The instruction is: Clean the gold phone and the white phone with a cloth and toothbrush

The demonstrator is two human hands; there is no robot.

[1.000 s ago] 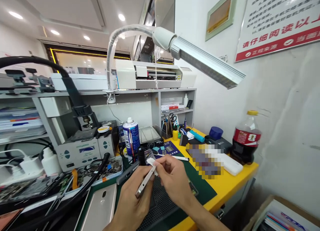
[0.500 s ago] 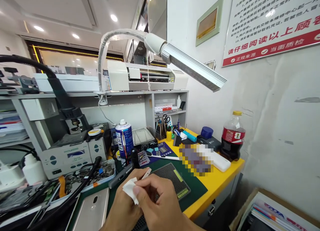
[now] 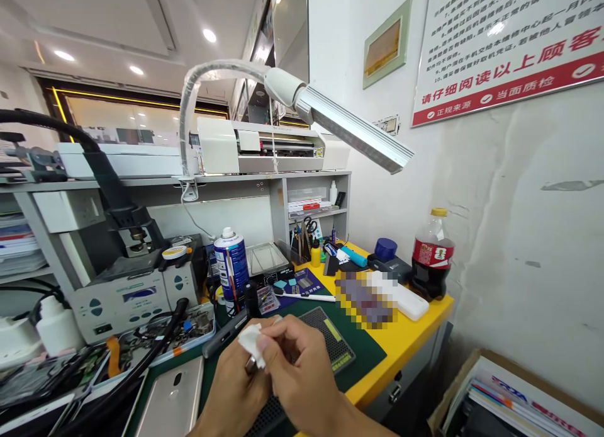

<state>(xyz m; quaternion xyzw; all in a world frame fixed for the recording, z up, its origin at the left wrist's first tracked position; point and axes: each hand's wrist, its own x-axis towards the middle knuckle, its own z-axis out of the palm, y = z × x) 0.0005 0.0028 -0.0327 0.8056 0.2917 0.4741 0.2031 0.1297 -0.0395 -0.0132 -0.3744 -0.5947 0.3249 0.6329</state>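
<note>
Between the thumb and fingers of my right hand (image 3: 304, 371) is a crumpled white tissue (image 3: 250, 341). My left hand (image 3: 233, 386) is curled closed right beside it, and the tissue lies against its fingers. A small shiny edge shows in the left hand's grip; my fingers hide the rest, so its kind is unclear. Both hands are over a black perforated pad (image 3: 318, 330) on a green mat (image 3: 370, 355). Left of my hands lies a pale gold phone back cover (image 3: 167, 396).
A blue spray can (image 3: 231, 264) and a black pen-like tool (image 3: 224, 336) stand or lie just beyond my left hand. A tray of small parts (image 3: 207, 336) is at left, crossed by a black hose. A cola bottle (image 3: 431, 254) stands at the yellow table's right. A lamp (image 3: 353, 128) hangs overhead.
The tissue is more bunched up and has shifted slightly right against my left hand. The pale piece that stuck out above my fingers is now mostly covered. My view has turned slightly right.
</note>
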